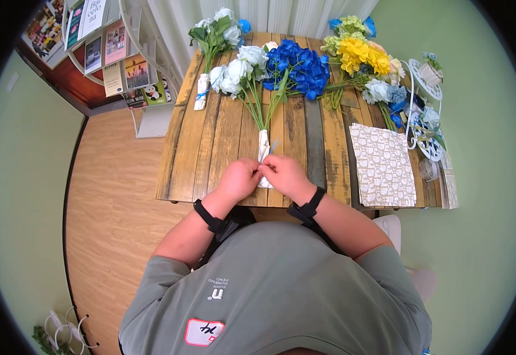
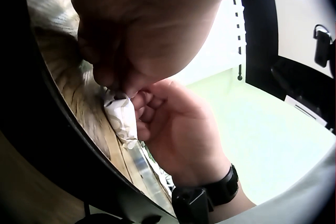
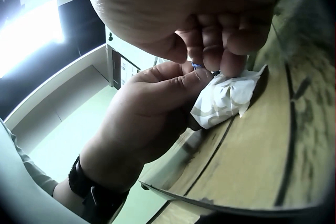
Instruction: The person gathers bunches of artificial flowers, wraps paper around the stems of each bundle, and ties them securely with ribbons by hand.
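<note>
White-rose stems (image 1: 261, 106) lie on the table, their lower ends wrapped in white patterned paper (image 1: 263, 142). Over this wrap my left hand (image 1: 240, 177) and right hand (image 1: 285, 176) meet, fingertips nearly touching. A blue tie (image 1: 274, 144) sticks up beside the paper; in the right wrist view a bit of the blue tie (image 3: 197, 66) shows between the fingertips of both hands, which pinch it. The paper's crumpled end (image 3: 226, 98) sits under the fingers. In the left wrist view my left hand (image 2: 147, 24) hides most of the pinch, with my right hand (image 2: 184, 129) beyond.
Blue flowers (image 1: 299, 68), yellow flowers (image 1: 361, 56) and a wrapped white bouquet (image 1: 201, 94) lie toward the table's back. Patterned paper sheets (image 1: 383, 165) lie on the right, beside a tape roll (image 1: 428, 170) and a white metal stand (image 1: 411, 109). A magazine rack (image 1: 151, 89) stands left.
</note>
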{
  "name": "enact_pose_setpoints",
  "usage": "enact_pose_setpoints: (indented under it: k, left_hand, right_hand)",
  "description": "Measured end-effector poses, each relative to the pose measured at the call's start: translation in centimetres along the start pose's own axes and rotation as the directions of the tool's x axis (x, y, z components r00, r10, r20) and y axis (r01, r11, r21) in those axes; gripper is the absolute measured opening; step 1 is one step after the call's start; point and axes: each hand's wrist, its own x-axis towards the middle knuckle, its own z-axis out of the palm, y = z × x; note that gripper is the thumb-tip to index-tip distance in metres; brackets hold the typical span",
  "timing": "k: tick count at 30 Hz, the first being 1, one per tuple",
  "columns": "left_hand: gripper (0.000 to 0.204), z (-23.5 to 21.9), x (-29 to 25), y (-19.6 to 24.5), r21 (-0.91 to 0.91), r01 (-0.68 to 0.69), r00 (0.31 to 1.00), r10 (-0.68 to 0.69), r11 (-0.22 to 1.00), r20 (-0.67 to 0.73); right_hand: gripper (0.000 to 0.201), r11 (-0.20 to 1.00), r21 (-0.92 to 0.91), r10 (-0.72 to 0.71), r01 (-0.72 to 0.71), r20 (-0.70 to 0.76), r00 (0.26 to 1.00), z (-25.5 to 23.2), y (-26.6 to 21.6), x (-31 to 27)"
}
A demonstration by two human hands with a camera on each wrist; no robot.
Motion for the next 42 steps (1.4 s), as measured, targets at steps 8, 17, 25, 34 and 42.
enact_pose_setpoints:
  k: [8, 17, 25, 34, 42]
  left_hand:
    - [0.011, -0.2, -0.1, 0.3, -0.007, -0.01, 0.999, 0.01, 1.0, 0.035]
    - [0.009, -1.0, -0.1, 0.4, -0.014, -0.1, 0.982, 0.101, 0.995, 0.157]
    - [0.011, -1.1, -1.3, 0.5, 0.134, -0.02, 0.982, -0.006, 0.991, 0.191]
    - [0.013, -2.4, -1.3, 1.0, 0.083, 0.074, 0.955, -0.095, 0.994, 0.281]
    - [0.032, -1.8, 0.5, 0.3, -0.193, 0.386, 0.92, -0.362, 0.902, 0.147]
  right_hand:
    - [0.012, 0.935, 0.306, 0.14, -0.181, 0.15, 0.979, 0.7, 2.9, 1.2]
    - [0.011, 0.748, 0.563, 0.3, -0.351, 0.185, 0.936, 1.3, 4.5, 2.4]
    - [0.013, 0.989, 0.013, 0.148, -0.148, -0.058, 0.987, 0.7, 3.8, 2.4]
    - [0.017, 0.91, 0.29, 0.284, -0.297, 0.088, 0.955, -0.7, 3.8, 3.3]
    - [0.023, 0.781, 0.437, 0.421, -0.446, 0.159, 0.893, -5.6, 4.0, -3.5]
